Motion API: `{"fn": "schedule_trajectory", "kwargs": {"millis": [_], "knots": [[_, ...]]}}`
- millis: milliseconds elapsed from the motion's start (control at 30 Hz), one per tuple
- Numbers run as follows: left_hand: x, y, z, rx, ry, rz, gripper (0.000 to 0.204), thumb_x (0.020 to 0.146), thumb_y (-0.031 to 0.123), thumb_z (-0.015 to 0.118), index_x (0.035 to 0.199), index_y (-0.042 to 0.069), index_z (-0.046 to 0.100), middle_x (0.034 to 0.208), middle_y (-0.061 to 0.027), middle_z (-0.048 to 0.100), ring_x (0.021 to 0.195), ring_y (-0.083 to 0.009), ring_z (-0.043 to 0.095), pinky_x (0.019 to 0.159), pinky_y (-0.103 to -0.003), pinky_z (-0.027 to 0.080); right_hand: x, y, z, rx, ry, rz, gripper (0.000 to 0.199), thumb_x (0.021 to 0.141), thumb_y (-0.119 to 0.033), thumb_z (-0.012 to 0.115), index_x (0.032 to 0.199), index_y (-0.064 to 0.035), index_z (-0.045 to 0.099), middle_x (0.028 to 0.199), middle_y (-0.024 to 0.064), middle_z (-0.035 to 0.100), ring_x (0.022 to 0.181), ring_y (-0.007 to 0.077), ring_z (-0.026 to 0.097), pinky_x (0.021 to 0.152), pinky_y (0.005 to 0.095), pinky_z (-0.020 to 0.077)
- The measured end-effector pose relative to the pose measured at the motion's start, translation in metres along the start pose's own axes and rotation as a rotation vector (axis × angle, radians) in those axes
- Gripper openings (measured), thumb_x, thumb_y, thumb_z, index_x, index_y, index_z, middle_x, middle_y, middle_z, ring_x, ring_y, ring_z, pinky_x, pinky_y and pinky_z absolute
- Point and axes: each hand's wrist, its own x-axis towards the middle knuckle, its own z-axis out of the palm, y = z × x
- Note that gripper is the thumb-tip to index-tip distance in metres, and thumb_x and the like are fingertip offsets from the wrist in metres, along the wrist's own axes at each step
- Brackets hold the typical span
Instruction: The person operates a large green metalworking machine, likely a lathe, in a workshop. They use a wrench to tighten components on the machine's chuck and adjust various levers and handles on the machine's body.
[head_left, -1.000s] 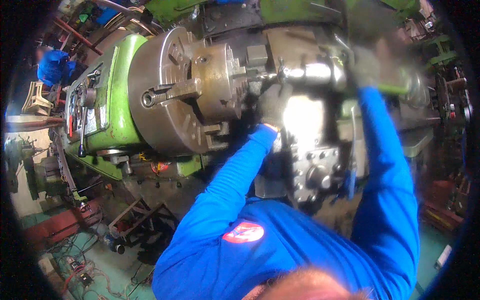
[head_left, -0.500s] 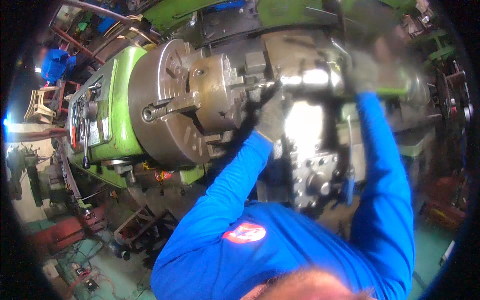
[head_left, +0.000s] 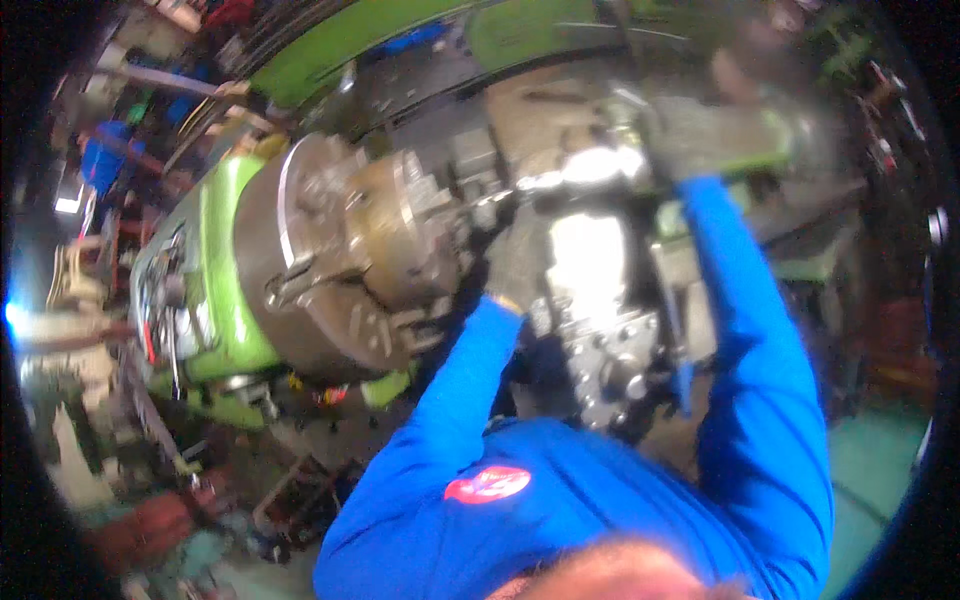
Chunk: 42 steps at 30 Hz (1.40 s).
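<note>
A large lathe with a green headstock (head_left: pixel 232 290) stands before me. Its round faceplate chuck (head_left: pixel 300 330) carries a brown, stepped metal cylinder (head_left: pixel 385 235). A thin shiny bar, perhaps a drill (head_left: pixel 500 197), reaches toward that cylinder from the bright tailstock barrel (head_left: pixel 595 165). My left hand (head_left: pixel 518 262), in a dark grey glove, is beside the bar, between the cylinder and the carriage; its fingers are blurred. On the right, my right hand (head_left: pixel 685 150), also gloved, is at the tailstock (head_left: pixel 765 155). Motion blur hides its fingers and what they touch.
Close to my body, a bolted tool post (head_left: pixel 610 370) sits on the carriage, with a blue-handled lever (head_left: pixel 684 385) to its right. Behind the lathe runs a green machine bed (head_left: pixel 340 45). A person in blue (head_left: pixel 108 158) is at the far left.
The whole view has tilted and smeared, so the lathe sits lower at the left. Both hands stay near the same machine parts. Whether the chuck has turned cannot be told.
</note>
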Motion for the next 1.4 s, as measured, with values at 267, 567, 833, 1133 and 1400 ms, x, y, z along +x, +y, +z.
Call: {"fn": "schedule_trajectory", "kwargs": {"millis": [267,567,833,1133,1400], "knots": [[-0.057,0.085,0.056,0.851,0.283,0.802,0.042,0.091,0.013,0.073,0.130,0.000,0.063,0.113,-0.0158,0.064,0.103,-0.0255,0.062,0.090,-0.040,0.051,0.010,-0.009,-0.024,0.060,-0.170,0.057,0.036,0.099,-0.039,0.052,0.109,-0.0120,0.074,0.111,0.0159,0.072,0.108,0.0346,0.065,0.096,0.0492,0.0502],[-0.007,0.085,0.043,1.248,0.133,1.101,0.020,0.094,0.020,0.066,0.108,0.008,0.073,0.110,-0.0143,0.069,0.103,-0.0329,0.065,0.093,-0.043,0.053,0.013,-0.014,-0.055,0.048,-0.309,0.059,0.039,0.100,-0.039,0.050,0.106,-0.0104,0.076,0.108,0.0172,0.072,0.105,0.0349,0.067,0.095,0.0483,0.0516],[0.006,0.077,0.030,1.141,0.266,0.948,0.028,0.087,0.022,0.075,0.109,0.005,0.069,0.101,-0.0175,0.070,0.093,-0.0370,0.068,0.084,-0.045,0.055,0.003,-0.019,-0.027,-0.001,-0.062,0.022,0.034,0.101,-0.034,0.052,0.104,-0.0093,0.074,0.100,0.0176,0.072,0.100,0.0358,0.068,0.089,0.0508,0.0531],[0.001,0.083,0.034,1.099,0.247,0.782,0.023,0.088,0.024,0.074,0.101,0.007,0.069,0.097,-0.0172,0.067,0.093,-0.0378,0.064,0.082,-0.049,0.051,0.007,-0.009,0.006,0.116,0.132,-0.027,0.036,0.101,-0.039,0.051,0.095,-0.0075,0.068,0.096,0.0191,0.068,0.096,0.0409,0.063,0.085,0.0541,0.0492],[0.005,0.070,0.031,1.217,0.278,0.964,0.018,0.093,0.020,0.065,0.106,0.011,0.073,0.107,-0.0134,0.065,0.104,-0.0333,0.063,0.084,-0.046,0.053,0.007,-0.009,0.001,0.044,0.088,-0.026,0.040,0.103,-0.041,0.048,0.094,-0.0068,0.067,0.097,0.0196,0.067,0.097,0.0420,0.062,0.085,0.0543,0.0486]]}}
